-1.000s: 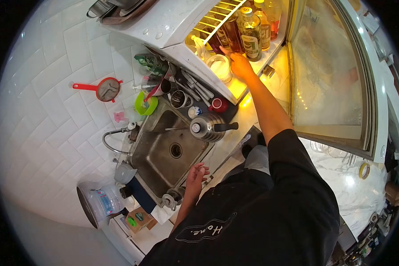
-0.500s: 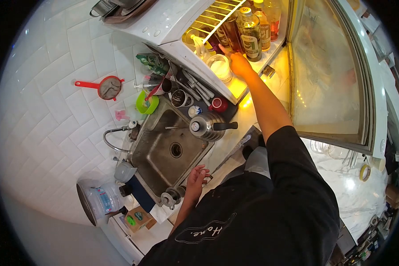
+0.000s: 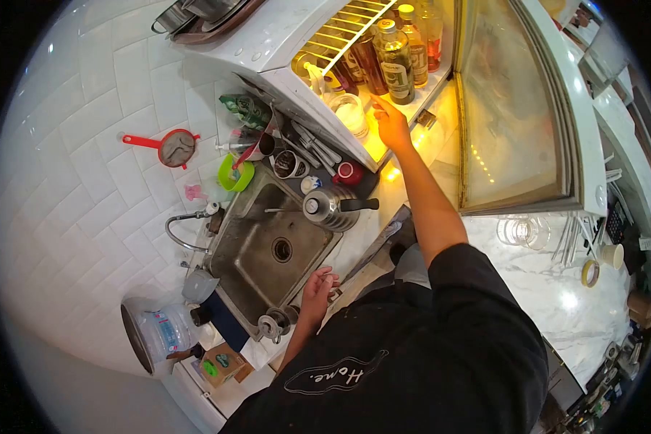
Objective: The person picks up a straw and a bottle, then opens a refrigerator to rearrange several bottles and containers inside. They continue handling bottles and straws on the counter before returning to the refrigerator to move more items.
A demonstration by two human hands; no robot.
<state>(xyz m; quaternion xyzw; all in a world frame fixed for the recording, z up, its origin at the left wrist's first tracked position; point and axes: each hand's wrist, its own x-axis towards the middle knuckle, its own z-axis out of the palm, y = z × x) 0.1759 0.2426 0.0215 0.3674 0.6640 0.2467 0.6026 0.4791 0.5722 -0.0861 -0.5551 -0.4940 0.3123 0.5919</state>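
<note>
My right hand [image 3: 392, 124] reaches into the lit cabinet [image 3: 296, 65], a finger extended beside a white-filled jar [image 3: 351, 113] and just below a dark greenish bottle [image 3: 396, 65]. Nothing shows in its grasp. Brown and amber bottles [image 3: 418, 52] stand around that one on the cabinet floor. My left hand [image 3: 318, 291] hovers over the counter edge near the sink [image 3: 257, 253], its fingers loosely curled and apart, holding nothing. Close to it is a glass and metal vessel [image 3: 273, 323].
The cabinet's glass door [image 3: 517, 108] stands open at the right. A steel kettle [image 3: 329, 207], red cup [image 3: 349, 173], green bowl [image 3: 236, 173] and utensils surround the sink. A large water bottle [image 3: 168, 329] is at lower left. Glasses [image 3: 524, 233] stand on the marble counter.
My right hand has drawn back slightly from among the bottles, toward the cabinet's front edge. The view has shifted a little. My left hand stays near the sink.
</note>
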